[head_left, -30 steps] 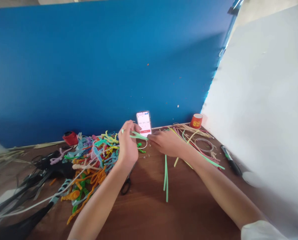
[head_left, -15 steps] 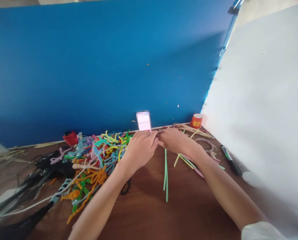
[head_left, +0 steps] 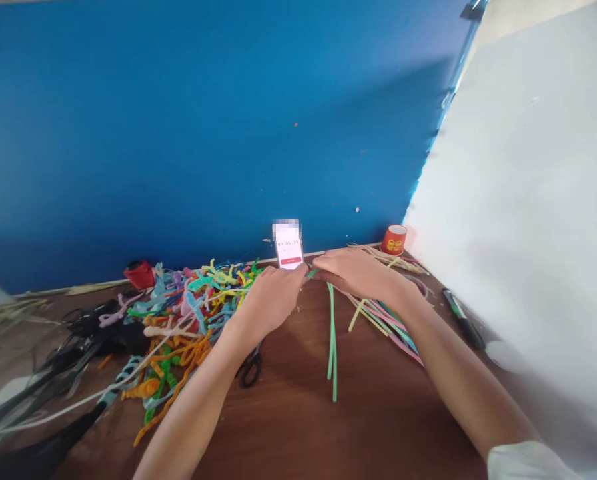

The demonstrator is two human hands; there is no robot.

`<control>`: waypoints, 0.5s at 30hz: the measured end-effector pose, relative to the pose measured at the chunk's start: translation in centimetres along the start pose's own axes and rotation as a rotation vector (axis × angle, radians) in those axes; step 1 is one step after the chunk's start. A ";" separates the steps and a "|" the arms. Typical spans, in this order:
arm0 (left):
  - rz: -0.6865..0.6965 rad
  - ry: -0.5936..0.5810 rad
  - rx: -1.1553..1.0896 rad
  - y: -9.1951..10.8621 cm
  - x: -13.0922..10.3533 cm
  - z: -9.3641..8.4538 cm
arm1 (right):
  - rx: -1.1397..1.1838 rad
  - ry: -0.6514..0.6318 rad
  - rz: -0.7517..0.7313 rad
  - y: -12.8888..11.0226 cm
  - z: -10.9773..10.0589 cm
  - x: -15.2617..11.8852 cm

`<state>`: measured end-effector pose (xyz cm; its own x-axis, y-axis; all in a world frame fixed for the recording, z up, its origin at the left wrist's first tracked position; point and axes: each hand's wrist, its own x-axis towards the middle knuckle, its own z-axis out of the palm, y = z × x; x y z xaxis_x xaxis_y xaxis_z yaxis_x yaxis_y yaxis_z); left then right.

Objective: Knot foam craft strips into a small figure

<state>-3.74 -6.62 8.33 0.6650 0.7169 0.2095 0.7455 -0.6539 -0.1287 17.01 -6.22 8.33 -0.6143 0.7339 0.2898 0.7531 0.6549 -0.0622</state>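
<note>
Over the back of the table, my left hand (head_left: 279, 297) and my right hand (head_left: 357, 272) are close together with fingers closed. Between their fingertips shows a bit of a thin green strip (head_left: 313, 273), pinched from both sides; most of it is hidden by the fingers. Two long light-green strips (head_left: 333, 353) lie on the table below my right hand, their far ends disappearing near it. Under my right forearm lies a bundle of pink, yellow, green and blue strips (head_left: 385, 321). A phone (head_left: 289, 248) showing a timer stands just behind my hands.
Left of my hands spreads a tangled heap of coloured pipe cleaners (head_left: 193, 327). Black-handled scissors (head_left: 251, 372) lie by my left wrist. A red paper cup (head_left: 394, 240) and a black marker (head_left: 463, 320) are at the right. A blue panel (head_left: 203, 133) closes off the back.
My hands have drawn slightly apart, exposing the green bit between them. My right hand has shifted right, and more of the phone, the scissors and the strip bundle shows.
</note>
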 end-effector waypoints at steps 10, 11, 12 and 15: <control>0.000 -0.087 -0.232 -0.1 0.0 -0.3 | 0.032 0.044 -0.052 -0.4 -0.3 0.1; -0.015 -0.075 -0.275 -0.1 0.1 -0.1 | 0.034 0.055 -0.052 -0.3 -0.3 0.1; -0.029 -0.063 -0.310 -0.1 0.1 0.0 | 0.040 0.064 -0.055 -0.3 -0.4 0.1; -0.037 -0.025 -0.332 -0.3 0.3 0.3 | 0.071 0.086 -0.059 -0.2 -0.6 0.0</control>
<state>-3.74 -6.15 8.12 0.6414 0.7448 0.1842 0.7169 -0.6673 0.2018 16.94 -6.45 8.89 -0.6321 0.6776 0.3758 0.6958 0.7098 -0.1096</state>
